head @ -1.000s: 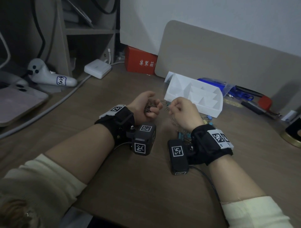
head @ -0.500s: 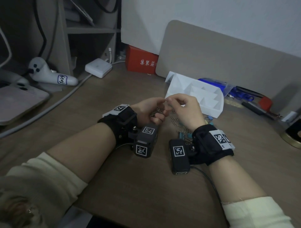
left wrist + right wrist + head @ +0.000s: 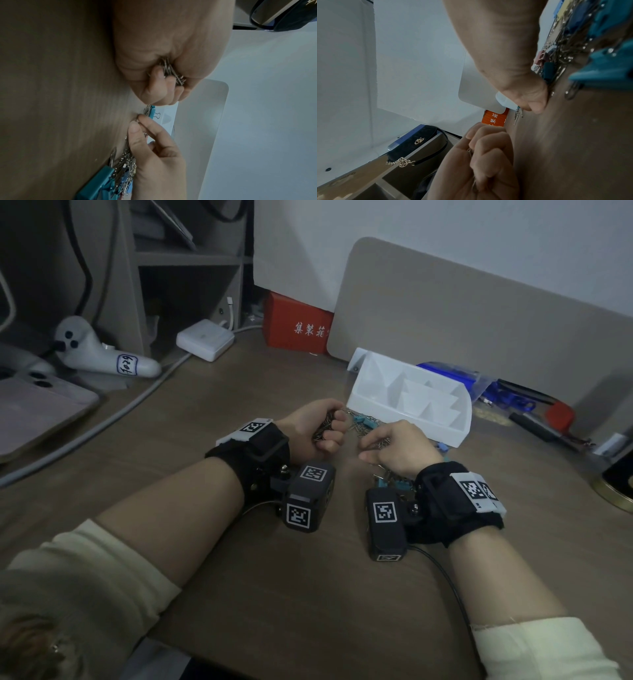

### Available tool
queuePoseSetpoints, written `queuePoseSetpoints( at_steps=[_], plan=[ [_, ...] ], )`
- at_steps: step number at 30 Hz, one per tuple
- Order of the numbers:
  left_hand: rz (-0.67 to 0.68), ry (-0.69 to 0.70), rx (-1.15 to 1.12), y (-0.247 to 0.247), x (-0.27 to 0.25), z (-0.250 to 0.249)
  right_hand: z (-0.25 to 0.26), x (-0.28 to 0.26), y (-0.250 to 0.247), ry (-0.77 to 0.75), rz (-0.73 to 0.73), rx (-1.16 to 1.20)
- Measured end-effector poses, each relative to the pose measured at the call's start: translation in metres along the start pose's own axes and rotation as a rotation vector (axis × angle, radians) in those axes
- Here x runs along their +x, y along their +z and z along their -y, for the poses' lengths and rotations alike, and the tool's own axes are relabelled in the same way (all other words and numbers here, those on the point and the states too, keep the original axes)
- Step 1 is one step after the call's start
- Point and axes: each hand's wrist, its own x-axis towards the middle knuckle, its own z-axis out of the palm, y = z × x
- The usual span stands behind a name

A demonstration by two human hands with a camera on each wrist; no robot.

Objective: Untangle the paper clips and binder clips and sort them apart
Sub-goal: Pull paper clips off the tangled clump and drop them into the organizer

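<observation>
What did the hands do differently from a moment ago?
The right hand left the left hand and came down toward the desk; its fingertips now pinch paper clips lying beside a teal binder clip. The left hand kept its fist round a bunch of paper clips. The white tray stayed put.

A brown wood-grain desk [image 3: 308, 594] fills the near scene under dim, bluish light. At its far edge a beige panel with rounded corners [image 3: 479, 337] leans against a plain white wall [image 3: 445, 234]. To the far left stands a grey shelving unit [image 3: 185, 265], with cables hanging beside it in shadow.
</observation>
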Motion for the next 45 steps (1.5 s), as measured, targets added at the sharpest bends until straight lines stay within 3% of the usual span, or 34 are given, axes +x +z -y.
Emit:
queuePoseSetpoints(
  at_steps=[34, 45],
  plan=[
    [0.033, -0.011, 0.019, -0.003, 0.000, 0.001, 0.020, -0.014, -0.010, -0.034, 0.133, -0.224],
    [0.068, -0.059, 0.038, -0.003, 0.003, 0.001, 0.013, -0.004, 0.000, -0.048, -0.142, 0.286]
  ],
)
